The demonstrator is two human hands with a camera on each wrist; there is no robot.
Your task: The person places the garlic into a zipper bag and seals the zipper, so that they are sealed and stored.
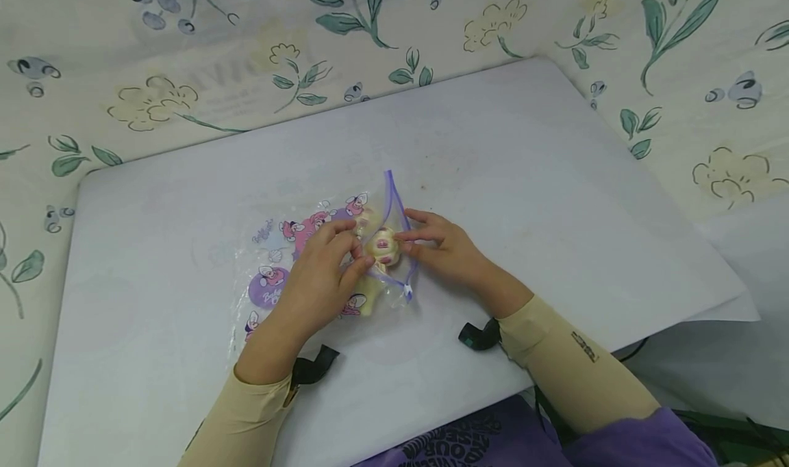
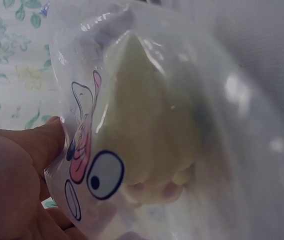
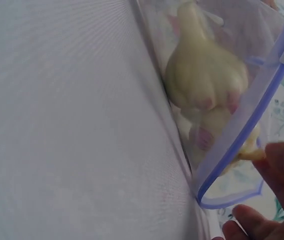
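Observation:
A clear slider zip bag (image 1: 266, 248) with cartoon prints and a purple zip lies on the white table, its mouth open toward the right. Pale garlic bulbs (image 3: 207, 75) show through the plastic in the right wrist view. One garlic bulb (image 1: 383, 246) sits at the bag's mouth. My left hand (image 1: 323, 275) holds the bag near the opening, its thumb and fingers on the plastic in the left wrist view. With thumb and fingers at the mouth, my right hand (image 1: 446, 248) pinches the thin stem of a bulb (image 3: 252, 155).
The white table (image 1: 555, 179) spreads around the bag, with a floral cloth (image 1: 234, 63) behind and at the sides. Black straps (image 1: 479, 335) hang from both sleeve cuffs. The person's purple garment is at the front table edge.

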